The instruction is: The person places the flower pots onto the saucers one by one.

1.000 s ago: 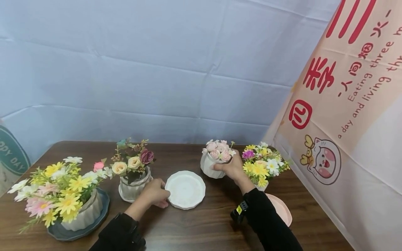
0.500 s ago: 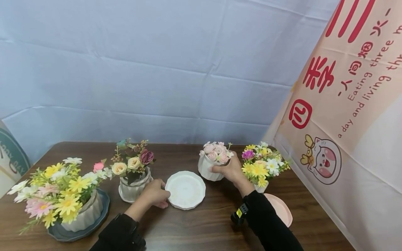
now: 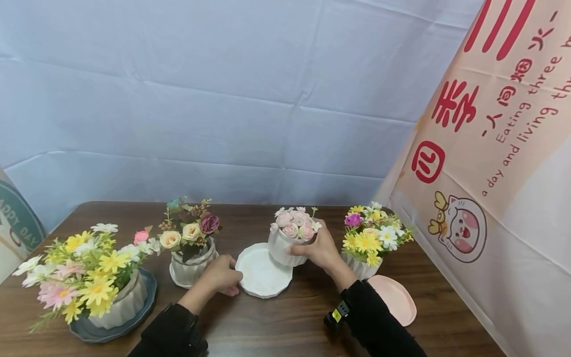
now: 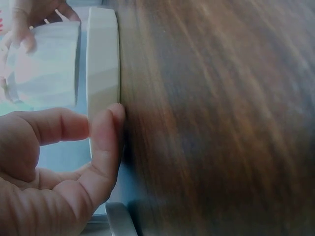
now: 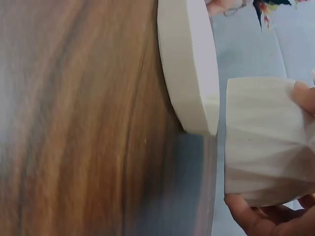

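My right hand (image 3: 320, 252) grips a white ribbed flowerpot (image 3: 280, 248) of pale pink roses (image 3: 294, 223). The pot hangs upright over the right back edge of a round white saucer (image 3: 260, 278), and the right wrist view shows a gap between them. At the saucer's left rim my left hand (image 3: 220, 275) pinches the edge; in the left wrist view its thumb lies on the upper side and its fingers (image 4: 106, 142) against the outer side. Part of the saucer is hidden behind the pot in the head view.
Left of the saucer, a pot of cream and purple roses (image 3: 192, 267) stands on a small white saucer. Farther left, a daisy pot (image 3: 127, 305) sits on a dark blue saucer (image 3: 100, 336). On the right are another flowerpot (image 3: 363, 267) and a pink saucer (image 3: 394, 300). A printed cloth (image 3: 504, 198) hangs there.
My right hand has carried the rose pot leftward and nearer, from beside the saucer to above its right part. My left hand stays at the saucer's rim.
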Tool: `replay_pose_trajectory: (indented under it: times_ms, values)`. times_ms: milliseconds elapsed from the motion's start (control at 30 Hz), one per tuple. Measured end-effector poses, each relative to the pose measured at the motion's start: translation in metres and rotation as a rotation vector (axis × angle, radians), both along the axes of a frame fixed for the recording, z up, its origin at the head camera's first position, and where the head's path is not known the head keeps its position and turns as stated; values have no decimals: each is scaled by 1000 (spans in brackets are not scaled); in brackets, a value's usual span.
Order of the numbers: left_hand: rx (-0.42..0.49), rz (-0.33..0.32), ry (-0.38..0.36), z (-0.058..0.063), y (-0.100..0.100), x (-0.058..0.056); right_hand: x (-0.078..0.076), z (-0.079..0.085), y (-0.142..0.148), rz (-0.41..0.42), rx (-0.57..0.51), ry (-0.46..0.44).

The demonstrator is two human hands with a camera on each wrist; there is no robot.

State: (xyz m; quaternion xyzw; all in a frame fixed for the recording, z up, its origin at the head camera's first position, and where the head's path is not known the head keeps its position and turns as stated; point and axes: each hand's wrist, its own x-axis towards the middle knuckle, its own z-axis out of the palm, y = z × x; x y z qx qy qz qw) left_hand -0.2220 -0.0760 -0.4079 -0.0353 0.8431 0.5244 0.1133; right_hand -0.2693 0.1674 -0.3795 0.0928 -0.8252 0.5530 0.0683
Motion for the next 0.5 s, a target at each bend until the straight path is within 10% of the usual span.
replay_pose_trajectory:
  times_ms: [500]
  values:
    - [1, 4, 9, 1, -1, 1, 11, -7, -21, 25, 31, -24]
